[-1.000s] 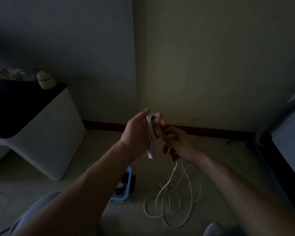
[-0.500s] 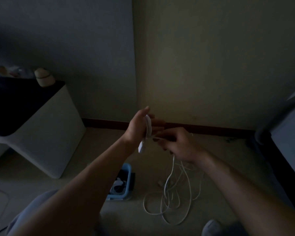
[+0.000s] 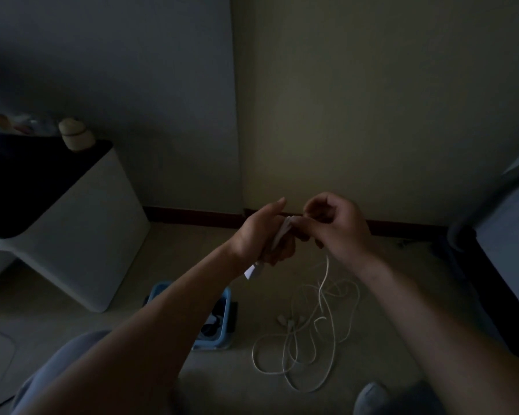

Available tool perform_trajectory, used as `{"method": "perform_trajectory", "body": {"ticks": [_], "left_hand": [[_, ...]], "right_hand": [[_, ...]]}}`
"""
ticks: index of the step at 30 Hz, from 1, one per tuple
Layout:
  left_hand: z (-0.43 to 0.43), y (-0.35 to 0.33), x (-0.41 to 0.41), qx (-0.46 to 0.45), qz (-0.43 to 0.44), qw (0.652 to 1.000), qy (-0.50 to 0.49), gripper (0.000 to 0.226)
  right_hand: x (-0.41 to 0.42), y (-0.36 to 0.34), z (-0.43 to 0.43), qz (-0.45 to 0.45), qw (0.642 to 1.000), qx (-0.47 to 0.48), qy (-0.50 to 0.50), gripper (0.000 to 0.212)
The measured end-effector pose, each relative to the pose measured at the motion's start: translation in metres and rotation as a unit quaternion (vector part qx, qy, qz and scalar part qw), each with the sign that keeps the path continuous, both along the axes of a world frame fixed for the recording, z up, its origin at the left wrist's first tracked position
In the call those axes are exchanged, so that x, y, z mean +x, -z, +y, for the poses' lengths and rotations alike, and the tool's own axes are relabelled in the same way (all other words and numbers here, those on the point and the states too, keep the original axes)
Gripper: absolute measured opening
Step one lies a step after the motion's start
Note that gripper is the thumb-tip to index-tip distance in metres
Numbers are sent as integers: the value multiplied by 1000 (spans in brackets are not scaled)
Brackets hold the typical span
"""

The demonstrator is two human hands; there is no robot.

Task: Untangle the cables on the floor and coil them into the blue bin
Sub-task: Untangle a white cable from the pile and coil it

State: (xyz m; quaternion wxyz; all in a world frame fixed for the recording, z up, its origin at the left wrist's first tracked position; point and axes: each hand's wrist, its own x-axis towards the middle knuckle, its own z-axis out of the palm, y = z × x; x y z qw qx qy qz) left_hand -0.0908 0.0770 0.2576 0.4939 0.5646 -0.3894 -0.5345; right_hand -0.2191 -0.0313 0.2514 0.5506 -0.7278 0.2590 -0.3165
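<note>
Head view, dim light. Your left hand is raised in front of you with the thumb straight and pointing up. Its fingers are curled round several turns of a thin white cable wound across the palm, so it grips that coil. A small flat white connector hangs just below the heel of this hand. Your right hand meets the left at the fingertips, with its fingers curled in and pinching the cable where it joins the coil. From under the right wrist one strand drops to the floor. There the unwound length lies in loose overlapping loops, directly below the right hand and forearm. The rectangular blue plastic bin stands on the floor below the left hand, largely hidden behind your left forearm and apart from the loops. Dark items and something pale lie inside it, too dim to identify. To the left of the left hand stands an angular white cabinet with a black top, with a small rounded pale jar on its corner. Beyond both hands a dark red skirting board runs along the foot of the wall. A grey trouser knee shows below the left forearm.
</note>
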Motion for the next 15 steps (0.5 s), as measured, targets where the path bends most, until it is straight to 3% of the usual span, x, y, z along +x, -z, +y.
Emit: {"method": "perform_trajectory", "body": {"ticks": [6,15], "left_hand": [[2,-3,-6,-18,36,998,-42,44],[2,-1,3,-40,199,977,-69,35]], "right_hand": [[-3,3,-12,32,998,-43,-20,10],[2,11,-4,96,981,144,-87,22]]}}
